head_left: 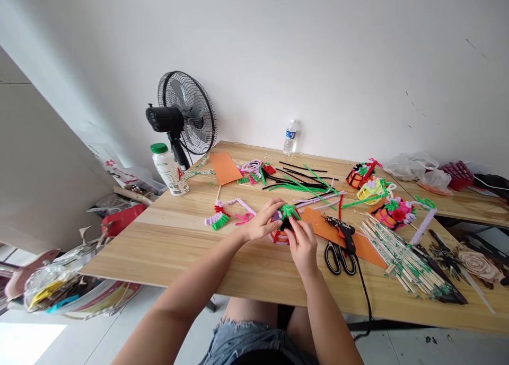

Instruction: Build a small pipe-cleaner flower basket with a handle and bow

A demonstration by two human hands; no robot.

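Note:
A small pipe-cleaner basket point(279, 238) in orange, red and purple sits at the table's front, with green fuzzy pipe cleaner point(289, 211) on its top. My left hand point(263, 223) holds its left side, the fingers curled over the top. From the right, my right hand point(303, 244) grips it with thumb and fingers close together. Something black shows between the two hands; its shape is partly hidden. Just right of my right hand lie black-handled scissors point(339, 258) and a hot glue gun point(342, 232) on orange sheets.
Loose pipe cleaners point(304, 179) lie behind my hands. Finished-looking baskets point(392, 212) and a pile of wrapped sticks point(409, 259) are at right. A fan point(186, 113), white bottle point(169, 170) and water bottle point(290, 137) stand toward the back. The glue gun's cord hangs over the front edge.

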